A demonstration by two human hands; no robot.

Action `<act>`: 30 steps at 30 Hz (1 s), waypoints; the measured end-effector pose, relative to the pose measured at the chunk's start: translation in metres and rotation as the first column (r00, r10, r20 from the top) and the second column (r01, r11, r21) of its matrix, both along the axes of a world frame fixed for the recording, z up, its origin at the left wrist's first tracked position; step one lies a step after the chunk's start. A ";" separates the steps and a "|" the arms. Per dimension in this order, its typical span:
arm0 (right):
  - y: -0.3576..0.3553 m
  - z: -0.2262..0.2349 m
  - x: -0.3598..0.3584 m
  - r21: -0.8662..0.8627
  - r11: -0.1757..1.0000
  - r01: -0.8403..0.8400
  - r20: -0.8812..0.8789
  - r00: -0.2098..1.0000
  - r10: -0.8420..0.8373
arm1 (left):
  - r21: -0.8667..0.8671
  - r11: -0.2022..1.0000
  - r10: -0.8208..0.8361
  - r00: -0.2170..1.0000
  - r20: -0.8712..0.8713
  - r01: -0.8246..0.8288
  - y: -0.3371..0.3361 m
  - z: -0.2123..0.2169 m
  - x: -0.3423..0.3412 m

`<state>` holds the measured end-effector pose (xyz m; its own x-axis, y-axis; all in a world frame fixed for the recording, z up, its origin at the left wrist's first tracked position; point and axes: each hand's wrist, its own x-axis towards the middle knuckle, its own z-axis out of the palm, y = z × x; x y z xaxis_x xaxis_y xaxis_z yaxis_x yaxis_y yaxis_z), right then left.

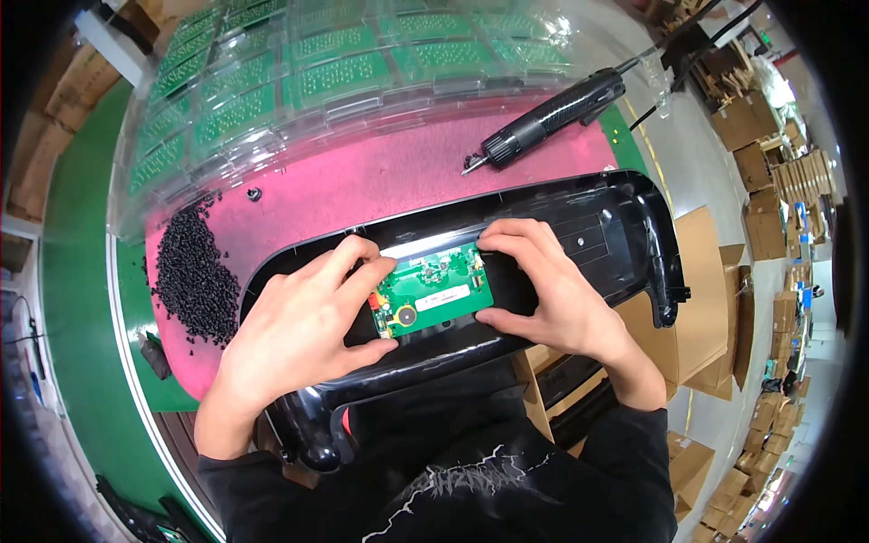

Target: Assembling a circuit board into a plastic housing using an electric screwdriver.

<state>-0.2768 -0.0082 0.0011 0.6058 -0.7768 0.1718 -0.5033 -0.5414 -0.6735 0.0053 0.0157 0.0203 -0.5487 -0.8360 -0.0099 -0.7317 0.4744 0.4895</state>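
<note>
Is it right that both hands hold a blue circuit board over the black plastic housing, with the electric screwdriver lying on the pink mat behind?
Not quite: the circuit board is green, not blue, as the head view shows. The rest stands: the left hand and right hand hold it by its ends over the black plastic housing, and the electric screwdriver lies on the pink mat behind.

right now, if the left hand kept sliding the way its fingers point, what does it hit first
The left hand points right, across the green circuit board that it grips at the near edge. Going on that way, it would probably meet the right hand on the board's other end first, though depth is hard to judge.
</note>
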 end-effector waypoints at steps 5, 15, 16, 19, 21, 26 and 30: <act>-0.025 0.040 -0.015 -0.168 0.968 0.185 -0.072 0.977 -0.200 | 0.035 0.999 0.000 1.000 -0.010 0.001 0.002 0.000 0.003; -0.135 0.035 -0.027 -0.022 0.949 0.313 -0.315 0.899 -0.304 | -0.084 0.995 0.047 0.993 -0.107 -0.056 0.000 0.002 0.001; -0.125 0.034 -0.019 -0.071 0.937 0.343 -0.222 0.910 -0.350 | -0.100 0.993 0.045 0.993 -0.111 -0.056 0.001 0.001 0.002; -0.106 0.032 -0.002 0.005 0.962 0.273 0.349 0.901 -0.258 | -0.133 0.987 0.068 0.987 -0.147 -0.088 0.001 -0.004 0.000; -0.089 0.039 0.013 -0.068 0.990 0.123 0.698 0.715 -0.041 | -0.144 0.984 0.079 0.984 -0.158 -0.102 0.000 -0.003 -0.004; -0.042 0.051 0.055 -0.135 0.983 -0.121 0.676 0.714 0.181 | -0.074 0.986 0.117 0.934 -0.338 -0.150 -0.001 0.002 -0.001; -0.027 0.041 0.077 -0.237 0.959 -0.156 0.620 0.736 0.273 | -0.101 0.978 0.087 0.801 -0.593 -0.181 0.001 -0.004 0.010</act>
<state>-0.2001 -0.0347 0.0423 0.4542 -0.5662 0.6878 0.1579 -0.7087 -0.6876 0.0153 0.0168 0.0168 -0.2932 -0.8674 0.4020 -0.3923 0.4927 0.7768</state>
